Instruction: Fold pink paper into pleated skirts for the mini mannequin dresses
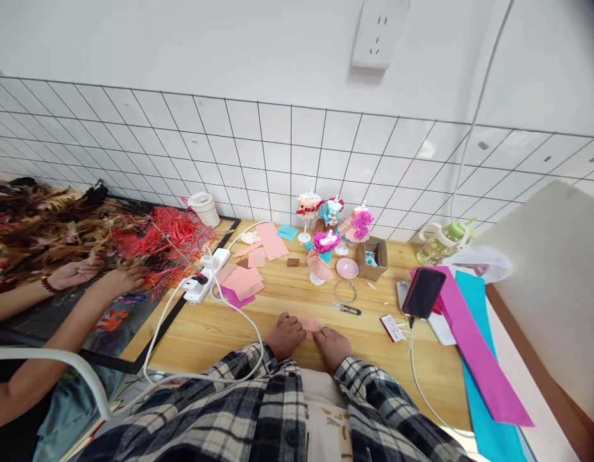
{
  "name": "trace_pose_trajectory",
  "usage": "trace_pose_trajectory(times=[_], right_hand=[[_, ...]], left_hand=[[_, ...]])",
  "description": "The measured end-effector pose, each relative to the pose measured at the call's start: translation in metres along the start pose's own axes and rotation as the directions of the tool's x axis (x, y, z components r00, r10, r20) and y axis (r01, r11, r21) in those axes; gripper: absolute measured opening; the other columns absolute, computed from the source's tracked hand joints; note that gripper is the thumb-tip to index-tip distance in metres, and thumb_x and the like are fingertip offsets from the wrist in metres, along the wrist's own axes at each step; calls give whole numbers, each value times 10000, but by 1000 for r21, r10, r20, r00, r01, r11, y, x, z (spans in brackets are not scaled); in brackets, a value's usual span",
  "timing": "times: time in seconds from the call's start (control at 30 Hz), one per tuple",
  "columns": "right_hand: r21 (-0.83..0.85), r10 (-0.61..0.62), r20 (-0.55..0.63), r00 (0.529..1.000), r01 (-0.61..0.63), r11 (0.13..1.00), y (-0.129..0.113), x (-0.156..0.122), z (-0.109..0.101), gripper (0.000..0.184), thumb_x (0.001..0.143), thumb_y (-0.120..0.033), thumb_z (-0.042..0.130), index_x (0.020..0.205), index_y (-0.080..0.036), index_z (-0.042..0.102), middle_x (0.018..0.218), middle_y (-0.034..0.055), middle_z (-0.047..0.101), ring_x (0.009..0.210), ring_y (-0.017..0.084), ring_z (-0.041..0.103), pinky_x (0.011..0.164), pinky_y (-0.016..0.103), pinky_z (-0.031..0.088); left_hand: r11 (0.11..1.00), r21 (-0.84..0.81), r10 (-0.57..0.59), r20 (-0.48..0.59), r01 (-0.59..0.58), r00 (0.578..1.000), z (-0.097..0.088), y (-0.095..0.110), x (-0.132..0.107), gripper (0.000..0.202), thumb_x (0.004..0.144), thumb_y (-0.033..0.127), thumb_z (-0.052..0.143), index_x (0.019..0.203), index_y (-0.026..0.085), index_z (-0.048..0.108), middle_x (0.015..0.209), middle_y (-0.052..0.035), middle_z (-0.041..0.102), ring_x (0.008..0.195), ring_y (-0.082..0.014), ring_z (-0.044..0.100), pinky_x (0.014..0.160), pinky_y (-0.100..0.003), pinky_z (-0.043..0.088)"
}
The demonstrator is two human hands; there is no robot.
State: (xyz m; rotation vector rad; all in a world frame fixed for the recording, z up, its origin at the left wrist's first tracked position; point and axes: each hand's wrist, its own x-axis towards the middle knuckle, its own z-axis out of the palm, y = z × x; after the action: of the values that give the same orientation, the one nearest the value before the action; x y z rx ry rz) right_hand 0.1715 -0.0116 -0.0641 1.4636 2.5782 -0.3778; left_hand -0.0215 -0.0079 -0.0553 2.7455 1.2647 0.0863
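Both my hands rest at the near edge of the wooden table [287,308], fingers pinched on a small piece of pink paper [311,325] between them. My left hand [285,335] grips its left side and my right hand [332,345] its right side. Checked sleeves cover both forearms. Just beyond the paper lie small snips [347,309] and a wire ring [345,291].
Pink paper sheets [244,279], a power strip [203,277], paper dolls on stands [326,244], a pink dish [347,267], a small box [373,256] and a phone [423,292] on magenta and blue paper strips [475,346]. Another person's hands [92,276] work red strands at left.
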Motion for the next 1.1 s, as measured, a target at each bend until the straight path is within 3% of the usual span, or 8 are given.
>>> trace_pose_trajectory(times=[0.37, 0.73, 0.97, 1.1], right_hand=[[55, 19, 18, 1000, -20, 998, 3, -5, 2, 254, 939, -231, 391, 1082, -251, 601, 1020, 60, 644, 947, 160, 604, 748, 243, 449], [63, 41, 1, 999, -41, 997, 2, -4, 3, 265, 939, -233, 383, 1050, -249, 623, 1041, 66, 627, 932, 161, 599, 760, 241, 442], [56, 65, -14, 998, -64, 996, 3, -5, 3, 300, 957, -258, 340, 1108, -247, 600, 1020, 74, 643, 911, 170, 604, 757, 251, 434], [47, 53, -20, 998, -52, 998, 2, -5, 2, 270, 946, -265, 370, 1047, -252, 620, 1022, 75, 630, 962, 187, 577, 767, 258, 427]], left_hand=[[1000, -15, -1, 21, 1, 1000, -4, 0, 2, 152, 894, 200, 494, 865, 189, 642, 881, -63, 645, 1005, -217, 484, 888, -409, 255], [1000, -22, -11, 31, 11, 999, -3, -1, 1, 166, 897, 196, 484, 930, 190, 646, 838, -66, 644, 917, -208, 502, 841, -391, 273], [1000, -20, 21, 9, -20, 1000, -6, -1, 3, 154, 890, 237, 515, 858, 194, 660, 885, -69, 635, 1000, -219, 471, 888, -395, 259], [999, -9, 44, 16, -44, 999, -6, -2, 3, 143, 881, 223, 527, 837, 183, 657, 814, -59, 639, 920, -203, 488, 855, -375, 283]])
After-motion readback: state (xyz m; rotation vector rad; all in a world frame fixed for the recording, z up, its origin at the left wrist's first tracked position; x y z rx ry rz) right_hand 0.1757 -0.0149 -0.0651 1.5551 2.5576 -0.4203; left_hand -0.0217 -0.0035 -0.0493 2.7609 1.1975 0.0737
